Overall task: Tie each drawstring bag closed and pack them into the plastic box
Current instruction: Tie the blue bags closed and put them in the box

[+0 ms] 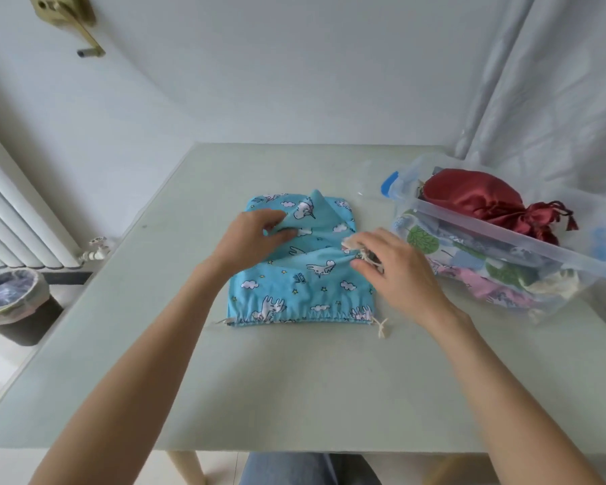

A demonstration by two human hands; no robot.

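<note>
Both my hands are on the blue drawstring bag in the middle of the table.

The sky-blue cotton drawstring bag printed with white animals and clouds [294, 281] lies flat on the pale grey-green table [259, 379], its gathered mouth toward me and a cream cord knot [381, 327] at its right corner. My left hand [256, 236] pinches a raised fold of the cloth near the far edge; my right hand [396, 267] grips a bunched bit of cloth and cream cord at the bag's right side. Just right of it stands the clear plastic box with blue clips [497, 232], holding patterned bags and a dark red satin drawstring bag [483, 201] on top. A lined black waste bin [11, 302] stands on the floor to the left.
</note>
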